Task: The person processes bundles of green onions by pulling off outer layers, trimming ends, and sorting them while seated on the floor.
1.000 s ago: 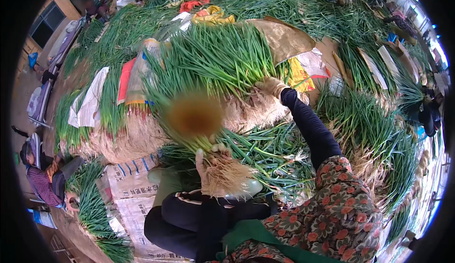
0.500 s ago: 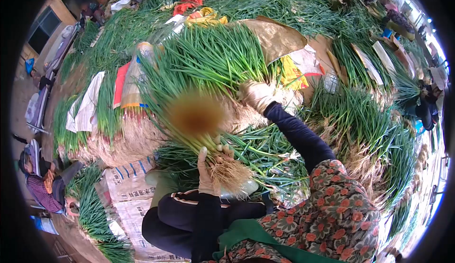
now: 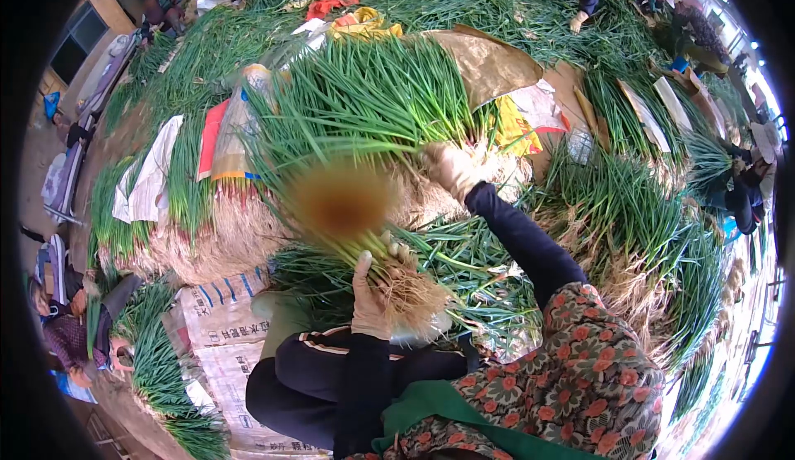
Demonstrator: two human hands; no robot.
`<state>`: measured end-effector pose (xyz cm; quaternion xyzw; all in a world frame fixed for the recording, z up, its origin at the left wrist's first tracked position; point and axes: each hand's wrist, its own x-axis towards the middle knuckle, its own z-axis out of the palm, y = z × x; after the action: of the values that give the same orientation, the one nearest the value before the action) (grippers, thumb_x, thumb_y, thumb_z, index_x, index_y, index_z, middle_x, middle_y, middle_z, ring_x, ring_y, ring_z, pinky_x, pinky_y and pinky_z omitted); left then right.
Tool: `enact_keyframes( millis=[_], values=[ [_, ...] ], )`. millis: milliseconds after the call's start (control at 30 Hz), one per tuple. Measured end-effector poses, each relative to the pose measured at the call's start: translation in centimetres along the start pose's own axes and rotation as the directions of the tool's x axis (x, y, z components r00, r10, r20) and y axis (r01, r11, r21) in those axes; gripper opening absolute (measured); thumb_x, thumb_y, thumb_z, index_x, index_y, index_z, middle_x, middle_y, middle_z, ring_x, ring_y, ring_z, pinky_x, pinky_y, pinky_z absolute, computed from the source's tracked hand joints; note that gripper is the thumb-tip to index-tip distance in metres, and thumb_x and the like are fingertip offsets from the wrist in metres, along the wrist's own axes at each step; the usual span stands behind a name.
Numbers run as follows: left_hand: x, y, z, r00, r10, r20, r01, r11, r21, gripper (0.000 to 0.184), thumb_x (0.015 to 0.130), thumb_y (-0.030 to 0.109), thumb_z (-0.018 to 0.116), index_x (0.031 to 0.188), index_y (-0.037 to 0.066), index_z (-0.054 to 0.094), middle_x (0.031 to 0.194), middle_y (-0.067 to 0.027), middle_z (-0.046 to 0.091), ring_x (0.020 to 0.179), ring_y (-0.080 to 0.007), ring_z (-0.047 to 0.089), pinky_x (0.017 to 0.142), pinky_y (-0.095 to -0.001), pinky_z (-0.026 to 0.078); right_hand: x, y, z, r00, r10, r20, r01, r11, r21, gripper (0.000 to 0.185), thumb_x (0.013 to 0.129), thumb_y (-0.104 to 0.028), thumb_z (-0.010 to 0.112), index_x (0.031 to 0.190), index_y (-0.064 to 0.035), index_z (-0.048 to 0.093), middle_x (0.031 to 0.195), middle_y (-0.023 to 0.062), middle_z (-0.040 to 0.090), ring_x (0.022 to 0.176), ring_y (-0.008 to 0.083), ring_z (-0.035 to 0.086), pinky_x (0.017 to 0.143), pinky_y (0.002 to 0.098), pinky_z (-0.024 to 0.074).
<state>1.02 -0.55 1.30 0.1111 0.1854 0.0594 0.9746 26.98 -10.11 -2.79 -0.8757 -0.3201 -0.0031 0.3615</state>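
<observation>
My left hand (image 3: 369,301), in a pale glove, is wrapped round the root end of a bunch of green onions (image 3: 412,293) above my lap. Their tangled tan roots stick out to the right, and a brown blur hides part of the stalks. My right hand (image 3: 452,170), also gloved, is closed at the root end of the big heap of green onions (image 3: 373,87). Some stalks run leftward from its fingers, though the fingertips are partly hidden. Loose green onions (image 3: 460,253) lie below my right forearm.
A brown sheet (image 3: 484,62) and a yellow bag (image 3: 515,127) lie against the heap's right side. More onion piles (image 3: 638,211) spread to the right and behind. Printed sacks (image 3: 228,336) cover the floor at left. Other people (image 3: 70,327) sit or bend around the piles.
Stalks at my right hand now stretch leftward across the front of the heap. My left hand and its bunch have shifted slightly right. A person at the top right has come further into view.
</observation>
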Motion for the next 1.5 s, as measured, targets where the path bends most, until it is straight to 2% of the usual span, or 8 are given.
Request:
enact_keyframes(
  millis=[133,467,533,767,933,1167,1300,1500],
  values=[
    [0.6,0.4,-1.3,0.988,-0.041,0.150,0.053,0.996,-0.074,0.051,0.085,0.034,0.059,0.124,0.002,0.048,0.101,-0.0041,0.058,0.102,-0.0189,0.054,0.098,-0.0398,0.038,4.4,1.9,0.9,0.991,-0.046,0.127,0.118,0.758,-0.642,0.017,0.079,-0.016,0.056,0.092,-0.0079,0.063,0.087,0.0149,0.065,0.076,0.0311,0.066,0.063,0.0391,0.0523],
    [0.5,0.3,0.5,0.974,0.024,-0.227,0.013,0.987,0.163,0.032,0.085,0.029,0.059,0.102,0.001,0.057,0.078,-0.0084,0.063,0.060,-0.0150,0.060,0.060,-0.0265,0.053,-8.0,-4.3,2.7,0.894,-0.202,0.400,0.001,0.894,0.449,0.028,0.085,-0.013,0.061,0.112,-0.0046,0.059,0.105,0.0084,0.065,0.094,0.0179,0.060,0.079,0.0329,0.0486],
    [0.3,0.4,-1.0,0.970,0.045,-0.237,0.015,0.970,0.243,0.032,0.085,0.028,0.058,0.102,0.002,0.057,0.081,-0.0078,0.063,0.061,-0.0157,0.060,0.061,-0.0280,0.053,-7.8,0.4,5.3,0.959,0.110,0.260,-0.279,0.245,0.928,0.023,0.088,-0.014,0.059,0.110,-0.0086,0.061,0.096,0.0056,0.064,0.069,0.0091,0.056,0.059,0.0214,0.0455],
    [1.3,-0.2,-1.5,0.957,0.007,-0.290,0.057,0.976,0.212,0.028,0.084,0.032,0.061,0.093,0.006,0.057,0.067,-0.0073,0.061,0.042,-0.0081,0.049,0.034,-0.0160,0.035,-8.9,-2.1,4.0,0.648,0.281,0.708,-0.746,0.420,0.516,0.042,0.087,-0.045,0.057,0.107,-0.0082,0.063,0.081,0.0030,0.063,0.051,0.0064,0.041,0.044,0.0236,0.0337],
    [1.1,-0.3,-3.2,0.951,0.056,-0.303,0.035,0.957,0.287,0.024,0.084,0.030,0.062,0.092,0.007,0.057,0.067,-0.0066,0.062,0.041,-0.0093,0.050,0.033,-0.0168,0.034,-8.0,-1.6,9.1,0.981,-0.048,0.186,-0.067,0.822,0.566,0.032,0.090,-0.033,0.056,0.103,-0.0043,0.063,0.075,0.0030,0.064,0.055,0.0066,0.050,0.048,0.0239,0.0403],
    [0.7,-0.4,-2.8,0.970,0.039,-0.240,0.027,0.964,0.266,0.025,0.084,0.023,0.061,0.103,0.007,0.057,0.084,-0.0057,0.062,0.067,-0.0175,0.061,0.061,-0.0284,0.052,-10.8,-3.3,3.8,0.577,0.256,0.776,-0.761,0.512,0.397,0.051,0.092,-0.049,0.044,0.106,-0.0023,0.060,0.086,0.0049,0.065,0.062,0.0117,0.059,0.049,0.0243,0.0471],
    [0.7,-0.8,-1.7,0.954,0.024,-0.298,0.064,0.958,0.280,0.024,0.085,0.028,0.061,0.089,0.005,0.057,0.070,-0.0109,0.062,0.046,-0.0098,0.053,0.034,-0.0163,0.034,-9.4,-5.5,5.9,0.776,0.130,0.617,-0.586,0.510,0.630,0.034,0.091,-0.031,0.054,0.110,-0.0025,0.054,0.085,0.0033,0.060,0.069,0.0145,0.057,0.054,0.0272,0.0476],
    [0.3,0.0,-2.7,0.975,0.066,-0.211,-0.039,0.991,0.131,0.034,0.084,0.026,0.061,0.109,0.003,0.055,0.094,-0.0095,0.061,0.076,-0.0201,0.061,0.066,-0.0318,0.053,-5.6,3.6,0.1,0.920,0.263,0.290,-0.391,0.592,0.705,0.034,0.091,-0.020,0.049,0.121,-0.0026,0.047,0.097,0.0070,0.060,0.084,0.0186,0.059,0.072,0.0331,0.0506]
  ],
)
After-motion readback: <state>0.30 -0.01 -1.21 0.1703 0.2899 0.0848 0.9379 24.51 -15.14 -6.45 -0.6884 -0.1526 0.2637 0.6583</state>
